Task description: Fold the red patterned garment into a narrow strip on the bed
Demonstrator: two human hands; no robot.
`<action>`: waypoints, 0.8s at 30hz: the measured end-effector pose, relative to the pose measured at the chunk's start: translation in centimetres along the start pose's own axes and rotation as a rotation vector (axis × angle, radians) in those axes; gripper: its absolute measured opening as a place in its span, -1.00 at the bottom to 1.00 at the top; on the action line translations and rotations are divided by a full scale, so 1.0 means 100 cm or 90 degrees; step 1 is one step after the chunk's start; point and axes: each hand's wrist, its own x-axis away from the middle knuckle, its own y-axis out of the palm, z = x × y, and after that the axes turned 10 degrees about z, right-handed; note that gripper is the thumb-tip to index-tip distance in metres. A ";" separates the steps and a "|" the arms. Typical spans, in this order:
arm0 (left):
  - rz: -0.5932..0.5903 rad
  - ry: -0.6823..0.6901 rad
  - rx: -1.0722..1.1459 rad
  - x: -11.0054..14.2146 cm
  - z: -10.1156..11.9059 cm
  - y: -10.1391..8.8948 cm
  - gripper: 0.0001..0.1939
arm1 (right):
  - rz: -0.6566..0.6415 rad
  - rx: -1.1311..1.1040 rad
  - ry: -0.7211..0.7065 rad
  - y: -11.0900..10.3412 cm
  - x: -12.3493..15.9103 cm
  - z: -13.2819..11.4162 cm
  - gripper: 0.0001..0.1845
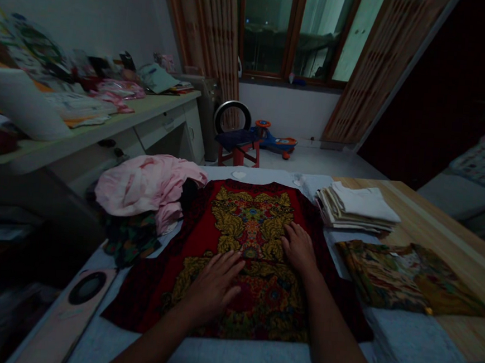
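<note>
The left hand [212,291] and right hand [300,248] rest flat with the fingers [227,270] spread apart, not clamped, on the red patterned garment [256,216] so it lies smooth, and folded cloths [355,210] sit beyond the right fingers.

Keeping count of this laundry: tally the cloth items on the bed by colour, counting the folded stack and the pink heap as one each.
Red patterned garment: 1
Pink crumpled heap: 1
Dark green patterned cloth: 1
Pale folded stack: 1
Yellow-brown patterned folded cloth: 1
Total: 5
</note>
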 end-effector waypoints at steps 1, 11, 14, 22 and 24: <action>0.004 -0.013 -0.005 0.000 0.000 0.000 -0.44 | 0.002 0.000 -0.001 0.000 0.000 0.000 -0.52; 0.007 -0.090 -0.068 0.001 -0.002 0.001 -0.34 | 0.009 0.031 0.048 0.007 -0.006 0.013 -0.50; 0.011 -0.087 -0.060 0.002 -0.002 0.000 -0.33 | 0.034 0.032 0.053 0.007 -0.006 0.016 -0.51; 0.117 -0.159 0.011 0.002 -0.019 -0.001 -0.59 | 0.050 -0.074 -0.064 0.009 -0.005 0.013 -0.59; 0.192 -0.217 -0.004 0.000 -0.031 -0.006 -0.64 | 0.034 -0.072 -0.060 0.012 -0.005 0.012 -0.60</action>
